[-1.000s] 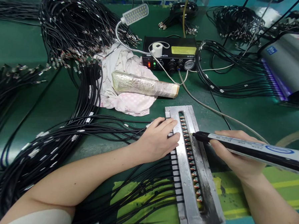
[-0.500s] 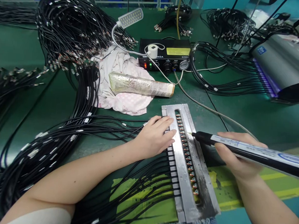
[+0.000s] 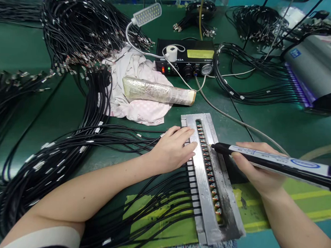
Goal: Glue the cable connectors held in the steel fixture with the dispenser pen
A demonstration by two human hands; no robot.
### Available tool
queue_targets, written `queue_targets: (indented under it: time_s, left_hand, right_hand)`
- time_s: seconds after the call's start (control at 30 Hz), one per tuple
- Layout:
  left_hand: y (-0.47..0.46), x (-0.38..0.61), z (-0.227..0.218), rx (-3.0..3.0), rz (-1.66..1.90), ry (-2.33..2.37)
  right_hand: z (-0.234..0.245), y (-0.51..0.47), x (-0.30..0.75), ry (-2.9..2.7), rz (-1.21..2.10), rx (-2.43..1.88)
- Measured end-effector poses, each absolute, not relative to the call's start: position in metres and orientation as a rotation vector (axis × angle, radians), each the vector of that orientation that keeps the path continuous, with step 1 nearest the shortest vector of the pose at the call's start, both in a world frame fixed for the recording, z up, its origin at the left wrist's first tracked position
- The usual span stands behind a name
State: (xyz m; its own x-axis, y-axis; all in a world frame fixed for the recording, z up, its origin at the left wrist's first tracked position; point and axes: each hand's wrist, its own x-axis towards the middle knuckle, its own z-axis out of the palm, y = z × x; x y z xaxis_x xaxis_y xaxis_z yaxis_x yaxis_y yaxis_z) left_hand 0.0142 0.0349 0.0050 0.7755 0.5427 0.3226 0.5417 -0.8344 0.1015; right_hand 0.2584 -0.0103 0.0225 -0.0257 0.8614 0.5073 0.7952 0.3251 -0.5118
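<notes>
A long metal fixture (image 3: 200,181) lies on the table, with a slot that shows a row of small connector ends (image 3: 209,169). Black cables (image 3: 175,193) enter along its left side. My left hand (image 3: 173,150) rests flat on the left rail near its upper half, fingers stretched out over the metal and cables. Wrapped in my right hand (image 3: 259,169) is a black-and-white marker-like pen (image 3: 274,159) with a thin tip. That tip points left, right at the slot's edge; whether it touches a connector I cannot tell.
Large bundles of black cable (image 3: 76,26) fill the left and back. A black control box (image 3: 184,58) with a gauge, a lamp (image 3: 147,15), and a wrapped stick (image 3: 158,91) on a cloth (image 3: 118,77) stand behind. At right, cables enter a grey machine (image 3: 318,69) glowing purple.
The pen in my right hand has moved slightly left, its tip nearer the slot. My left hand stays on the fixture. The whole view has shifted a little.
</notes>
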Motion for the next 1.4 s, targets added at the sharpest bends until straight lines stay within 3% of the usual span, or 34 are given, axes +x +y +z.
queue_targets:
  time_s: [1.4]
  left_hand:
    - [0.035,0.0148,0.0043,2.953,0.536,0.899]
  right_hand:
    - [0.0294,-0.01,0.2548,-1.864,0.016,-1.425]
